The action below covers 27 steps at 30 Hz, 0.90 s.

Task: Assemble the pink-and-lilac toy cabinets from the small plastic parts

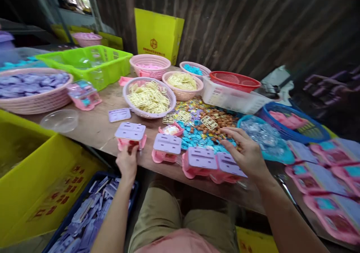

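Observation:
My left hand is at the front opening of a small pink plastic toy stand with a lilac top. Its fingers are closed together there, and whatever they pinch is hidden; dark red-brown shows just above them. My right hand hovers with thumb and fingers apart, holding nothing I can see. Below and beyond it spread loose brown pieces and blue pieces. Similar toy stands line the table's front edge: one in the middle, then two side by side. A pink tray with something whitish lies behind them.
Cream lattice pieces fill a lilac basket and a pink basket. A teal tray holds clear plastic parts. More toys stand at right. At left are a green crate, yellow box and bin of lilac parts.

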Tool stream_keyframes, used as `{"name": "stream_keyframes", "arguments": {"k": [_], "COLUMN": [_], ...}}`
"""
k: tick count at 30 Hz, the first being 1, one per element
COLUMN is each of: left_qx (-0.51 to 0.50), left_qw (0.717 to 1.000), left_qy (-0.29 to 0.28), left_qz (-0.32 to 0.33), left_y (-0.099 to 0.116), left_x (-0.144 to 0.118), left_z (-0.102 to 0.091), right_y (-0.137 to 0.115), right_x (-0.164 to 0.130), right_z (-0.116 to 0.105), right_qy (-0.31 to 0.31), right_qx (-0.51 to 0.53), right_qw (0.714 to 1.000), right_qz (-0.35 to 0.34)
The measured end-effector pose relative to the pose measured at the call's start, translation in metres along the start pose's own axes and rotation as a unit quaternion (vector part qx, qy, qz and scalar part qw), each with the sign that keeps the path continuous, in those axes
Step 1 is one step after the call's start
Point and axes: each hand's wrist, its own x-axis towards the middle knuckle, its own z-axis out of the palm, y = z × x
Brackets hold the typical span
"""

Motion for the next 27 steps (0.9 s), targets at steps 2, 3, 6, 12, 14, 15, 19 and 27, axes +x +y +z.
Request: {"name": "stream_keyframes", "arguments": {"k": [2,3,6,12,14,15,19,27], "left_qx": [-0.017,-0.026,-0.080,-0.184,-0.168,-0.152,-0.088,-0.089], "left_qw": [0.997,0.995,0.981,0.890,0.838,0.809,0.717,0.707], "left_qy": [0.068,0.094,0.129,-0.144,-0.206,-0.228,-0.253,-0.252], "left_qz": [-0.012,0.000,0.119,0.391,0.476,0.520,0.644,0.655], "left_y": [0.005,0.010,0.044,0.167,0.194,0.201,0.198,0.175], "left_x": [-0.005,-0.007,-0.019,-0.075,-0.097,-0.107,-0.133,-0.136], "left_z": [-0.009,-0.012,-0.019,-0.013,-0.008,-0.005,0.005,-0.004], "right_y": [0.031,0.045,0.082,0.102,0.098,0.095,0.090,0.092], "right_x": [-0.027,-0.041,-0.082,-0.131,-0.141,-0.145,-0.161,-0.175], "right_z": [-0.023,-0.033,-0.051,-0.046,-0.039,-0.035,-0.017,0.004], "right_qy": [0.005,-0.002,-0.036,-0.092,-0.102,-0.109,-0.097,-0.020], "right_qx": [-0.027,-0.031,-0.012,0.016,0.022,0.034,0.073,0.011], "right_qw": [0.997,0.995,0.983,0.962,0.957,0.955,0.956,0.971], "right_qz": [0.066,0.100,0.180,0.256,0.272,0.274,0.269,0.239]}}
